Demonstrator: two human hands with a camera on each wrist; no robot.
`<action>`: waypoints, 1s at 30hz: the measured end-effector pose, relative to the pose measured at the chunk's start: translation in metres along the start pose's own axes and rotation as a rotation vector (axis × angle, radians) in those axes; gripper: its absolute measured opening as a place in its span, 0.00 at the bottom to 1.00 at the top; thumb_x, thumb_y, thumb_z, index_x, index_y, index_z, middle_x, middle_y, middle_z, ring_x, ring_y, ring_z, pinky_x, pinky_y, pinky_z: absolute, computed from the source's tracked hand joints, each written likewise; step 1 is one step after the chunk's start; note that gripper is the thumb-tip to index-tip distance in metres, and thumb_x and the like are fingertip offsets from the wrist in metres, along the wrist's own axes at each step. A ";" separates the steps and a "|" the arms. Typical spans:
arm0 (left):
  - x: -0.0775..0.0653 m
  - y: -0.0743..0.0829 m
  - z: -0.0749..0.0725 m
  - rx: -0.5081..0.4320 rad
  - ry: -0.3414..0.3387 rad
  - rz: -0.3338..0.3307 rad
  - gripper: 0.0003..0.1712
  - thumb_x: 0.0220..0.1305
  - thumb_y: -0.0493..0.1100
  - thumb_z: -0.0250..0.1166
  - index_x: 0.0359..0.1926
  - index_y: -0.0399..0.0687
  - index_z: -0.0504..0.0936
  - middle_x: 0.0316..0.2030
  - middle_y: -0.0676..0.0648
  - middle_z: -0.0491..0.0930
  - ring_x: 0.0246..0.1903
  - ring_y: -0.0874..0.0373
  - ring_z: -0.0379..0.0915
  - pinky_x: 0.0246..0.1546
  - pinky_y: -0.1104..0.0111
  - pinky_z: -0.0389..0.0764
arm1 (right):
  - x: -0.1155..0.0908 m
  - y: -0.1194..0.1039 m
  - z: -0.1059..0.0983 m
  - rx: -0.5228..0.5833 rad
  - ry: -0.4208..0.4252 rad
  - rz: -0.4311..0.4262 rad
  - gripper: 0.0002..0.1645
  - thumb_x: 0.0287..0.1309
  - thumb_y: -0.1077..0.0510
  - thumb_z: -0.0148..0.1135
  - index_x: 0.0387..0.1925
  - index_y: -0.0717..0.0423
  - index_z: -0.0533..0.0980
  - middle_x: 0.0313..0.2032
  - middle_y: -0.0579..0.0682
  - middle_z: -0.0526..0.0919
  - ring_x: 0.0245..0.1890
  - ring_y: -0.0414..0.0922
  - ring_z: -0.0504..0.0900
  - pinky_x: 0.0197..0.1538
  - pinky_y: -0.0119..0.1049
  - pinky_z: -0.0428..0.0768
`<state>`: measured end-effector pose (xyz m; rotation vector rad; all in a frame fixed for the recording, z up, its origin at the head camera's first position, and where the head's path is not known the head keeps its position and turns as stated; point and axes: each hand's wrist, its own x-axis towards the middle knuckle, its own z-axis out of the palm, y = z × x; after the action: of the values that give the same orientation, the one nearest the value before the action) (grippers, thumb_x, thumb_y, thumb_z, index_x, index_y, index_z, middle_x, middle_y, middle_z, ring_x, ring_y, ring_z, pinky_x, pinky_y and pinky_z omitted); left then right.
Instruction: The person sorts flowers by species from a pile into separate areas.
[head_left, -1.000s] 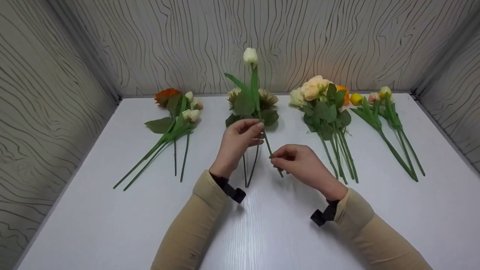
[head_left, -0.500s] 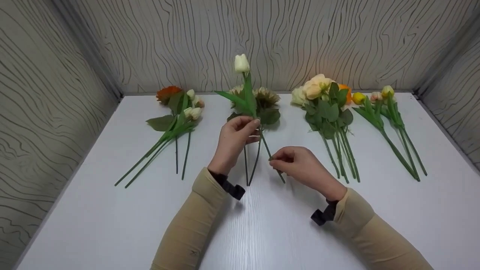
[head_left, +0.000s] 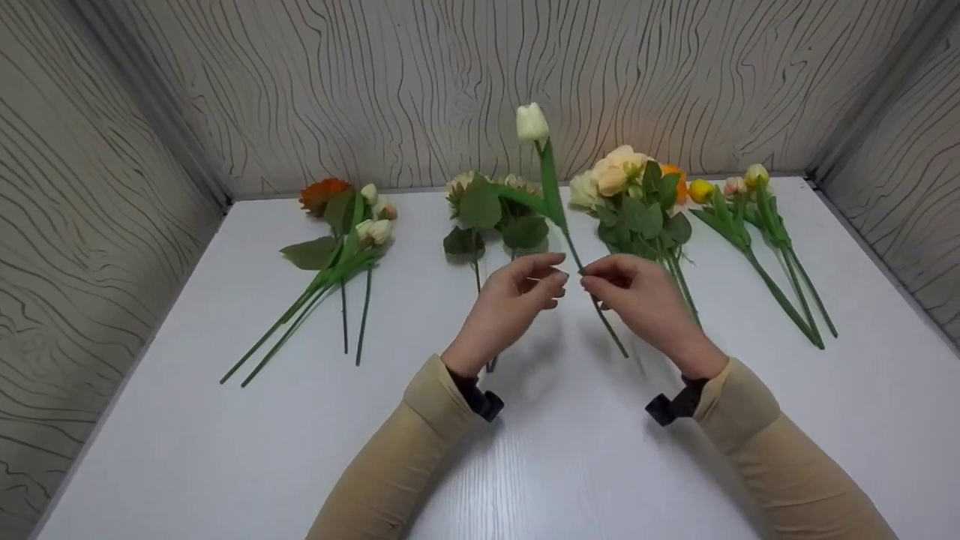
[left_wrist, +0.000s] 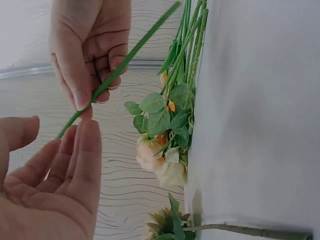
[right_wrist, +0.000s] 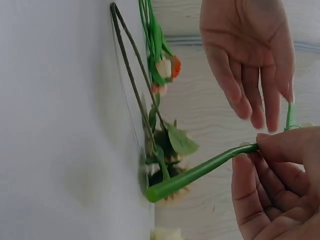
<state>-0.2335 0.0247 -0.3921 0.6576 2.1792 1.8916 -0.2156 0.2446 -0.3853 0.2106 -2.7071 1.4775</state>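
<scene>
My right hand (head_left: pixel 649 304) pinches the green stem of a white tulip (head_left: pixel 532 122) between thumb and fingertips, above the table. The flower leans up and to the left, and the stem's lower end slants down to the right. Close on the left side of the stem is my left hand (head_left: pixel 514 304), its fingers loosely bent and its thumb apart. In the left wrist view, no stem lies between that thumb and the fingers (left_wrist: pixel 87 165). The right wrist view shows the cut end of the tulip stem (right_wrist: pixel 200 171) sticking out past the pinching fingers.
Behind the left hand lie two flowers with broad leaves (head_left: pixel 480 206). An orange flower with white tulips (head_left: pixel 330 255) lies at left. Right of centre is a peach and orange bunch (head_left: pixel 630 195), and yellow and pink tulips (head_left: pixel 757 214) lie farther right. A patterned wall (head_left: pixel 420 82) closes the back.
My left hand has let go of the tulip stem. The right hand has moved up and right with the tulip, gripping it higher on the stem.
</scene>
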 end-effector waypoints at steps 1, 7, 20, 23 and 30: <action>-0.003 0.002 0.004 0.097 -0.028 0.028 0.25 0.75 0.53 0.63 0.68 0.53 0.77 0.54 0.50 0.81 0.52 0.60 0.80 0.52 0.67 0.82 | 0.000 0.003 -0.010 -0.027 0.010 0.018 0.18 0.70 0.47 0.65 0.52 0.53 0.83 0.43 0.53 0.86 0.39 0.50 0.83 0.40 0.35 0.84; -0.021 0.009 0.039 0.792 -0.213 0.337 0.34 0.77 0.61 0.54 0.77 0.54 0.64 0.68 0.49 0.73 0.66 0.56 0.69 0.67 0.66 0.69 | -0.001 0.037 -0.082 -0.231 0.091 0.143 0.24 0.73 0.43 0.60 0.55 0.57 0.80 0.47 0.58 0.84 0.42 0.52 0.83 0.38 0.36 0.83; -0.057 0.009 0.097 1.339 -0.574 0.538 0.43 0.73 0.76 0.38 0.82 0.68 0.47 0.80 0.52 0.48 0.80 0.53 0.35 0.78 0.54 0.37 | -0.012 0.127 -0.180 -0.535 0.096 0.235 0.21 0.72 0.58 0.55 0.50 0.76 0.79 0.44 0.73 0.82 0.32 0.54 0.79 0.29 0.41 0.76; -0.056 0.008 0.099 1.342 -0.598 0.515 0.44 0.73 0.77 0.37 0.82 0.69 0.46 0.80 0.53 0.48 0.80 0.54 0.34 0.78 0.55 0.36 | -0.012 0.139 -0.180 -0.556 0.091 0.223 0.19 0.70 0.60 0.54 0.47 0.76 0.79 0.42 0.72 0.82 0.31 0.55 0.79 0.30 0.41 0.75; -0.055 0.006 0.098 1.338 -0.601 0.501 0.44 0.73 0.77 0.38 0.82 0.69 0.47 0.80 0.54 0.49 0.80 0.54 0.36 0.78 0.55 0.36 | -0.008 0.150 -0.173 -0.562 0.081 0.224 0.18 0.68 0.61 0.54 0.44 0.77 0.80 0.40 0.72 0.82 0.30 0.56 0.79 0.28 0.41 0.74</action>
<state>-0.1425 0.0887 -0.4112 1.7479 2.6418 -0.0885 -0.2326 0.4713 -0.4176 -0.1788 -3.0106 0.6780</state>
